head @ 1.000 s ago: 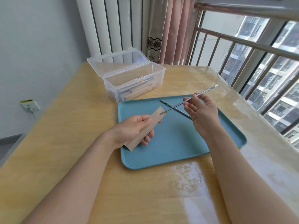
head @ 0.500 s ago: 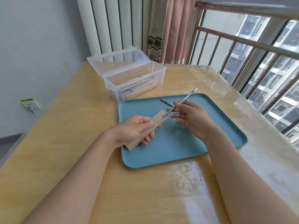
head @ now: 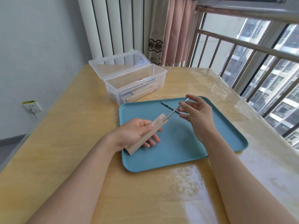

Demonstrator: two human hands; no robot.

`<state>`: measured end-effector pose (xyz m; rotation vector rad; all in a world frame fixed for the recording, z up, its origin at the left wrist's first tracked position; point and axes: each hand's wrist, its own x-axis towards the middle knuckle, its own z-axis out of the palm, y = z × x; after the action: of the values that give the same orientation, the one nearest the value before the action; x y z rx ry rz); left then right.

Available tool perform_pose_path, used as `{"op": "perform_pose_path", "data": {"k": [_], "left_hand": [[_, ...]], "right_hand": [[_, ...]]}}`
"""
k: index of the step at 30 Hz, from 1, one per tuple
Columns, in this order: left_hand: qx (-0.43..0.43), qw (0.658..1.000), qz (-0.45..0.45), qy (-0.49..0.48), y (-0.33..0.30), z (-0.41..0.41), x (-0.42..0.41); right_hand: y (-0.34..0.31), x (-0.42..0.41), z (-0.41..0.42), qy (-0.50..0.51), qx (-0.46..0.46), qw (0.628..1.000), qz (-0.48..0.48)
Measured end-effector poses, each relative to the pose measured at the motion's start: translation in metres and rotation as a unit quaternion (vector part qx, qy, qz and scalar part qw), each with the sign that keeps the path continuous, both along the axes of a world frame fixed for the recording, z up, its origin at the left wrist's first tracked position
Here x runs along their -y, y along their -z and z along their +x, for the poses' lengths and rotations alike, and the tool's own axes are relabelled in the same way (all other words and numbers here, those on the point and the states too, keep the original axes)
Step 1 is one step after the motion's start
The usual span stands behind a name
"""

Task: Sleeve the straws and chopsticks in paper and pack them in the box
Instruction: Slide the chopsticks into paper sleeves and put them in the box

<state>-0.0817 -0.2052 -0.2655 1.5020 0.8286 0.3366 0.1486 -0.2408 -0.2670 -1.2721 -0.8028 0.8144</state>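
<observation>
My left hand (head: 135, 132) grips a tan paper sleeve (head: 146, 134) over the left part of the blue tray (head: 178, 152). A thin metal chopstick (head: 174, 111) sticks halfway out of the sleeve's open top end. My right hand (head: 196, 113) pinches the chopstick's upper end with its fingertips, the other fingers spread. A second dark chopstick (head: 167, 106) lies on the tray behind, partly hidden by my right hand. The clear plastic box (head: 137, 83) stands open at the back with several sleeved items inside.
The wooden table (head: 72, 126) runs to a wall on the left and a railed window (head: 258, 70) on the right. A radiator and curtain stand behind the box. A wall socket (head: 32, 107) sits low on the left.
My right hand has pushed the chopstick further down into the sleeve and slid up toward its end. The left hand holds the sleeve in about the same place.
</observation>
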Motion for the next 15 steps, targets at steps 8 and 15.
{"op": "perform_pose_path", "data": {"k": [8, 15], "left_hand": [[0.011, 0.999, -0.029, -0.028, -0.002, 0.001, -0.001], [0.032, 0.997, -0.023, -0.060, -0.002, 0.001, 0.000]], "right_hand": [[0.001, 0.003, -0.010, -0.017, 0.027, 0.999, -0.017], [0.004, 0.002, 0.018, 0.078, 0.461, 0.870, -0.159]]}}
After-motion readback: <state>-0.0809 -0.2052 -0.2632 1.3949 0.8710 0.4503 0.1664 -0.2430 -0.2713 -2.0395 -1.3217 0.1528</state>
